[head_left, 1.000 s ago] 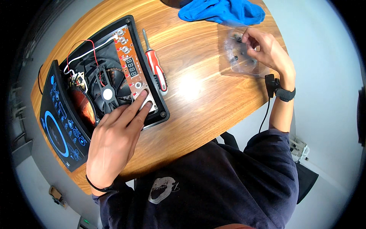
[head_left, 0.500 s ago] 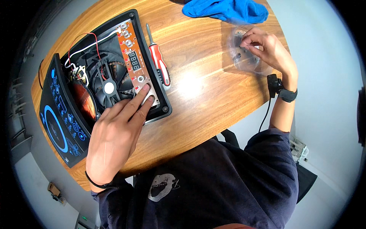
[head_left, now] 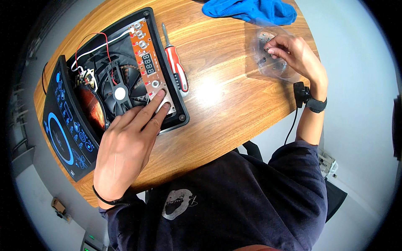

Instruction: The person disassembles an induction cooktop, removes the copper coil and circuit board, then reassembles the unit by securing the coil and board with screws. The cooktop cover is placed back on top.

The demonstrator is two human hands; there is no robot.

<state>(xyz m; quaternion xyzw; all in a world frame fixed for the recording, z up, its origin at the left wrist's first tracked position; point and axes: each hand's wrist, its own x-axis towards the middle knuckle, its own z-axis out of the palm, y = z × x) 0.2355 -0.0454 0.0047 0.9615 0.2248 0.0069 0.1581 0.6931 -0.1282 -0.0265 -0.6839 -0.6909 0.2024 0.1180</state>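
An opened induction cooker [head_left: 178, 98] lies on the table at the left. An orange-brown circuit board [head_left: 149, 65] with a digit display and round springs runs along its right side. My left hand [head_left: 125, 142] presses two outstretched fingertips on the near end of that board, holding nothing. On the far right stands a clear plastic tub [head_left: 254, 62] with small dark bits in it. My right hand [head_left: 291, 52] reaches over the tub, thumb and fingers pinched together. Whatever is between those fingertips is too small to make out.
A red and white screwdriver [head_left: 178, 69] lies along the cooker's right edge. The cooker's black glass panel [head_left: 69, 125] leans at the left, by a copper coil [head_left: 93, 108] and a fan [head_left: 133, 79]. A blue cloth [head_left: 251, 10] lies at the far edge.
My right fingertips have shifted slightly within the tub, still pinched. My left hand stays on the board.
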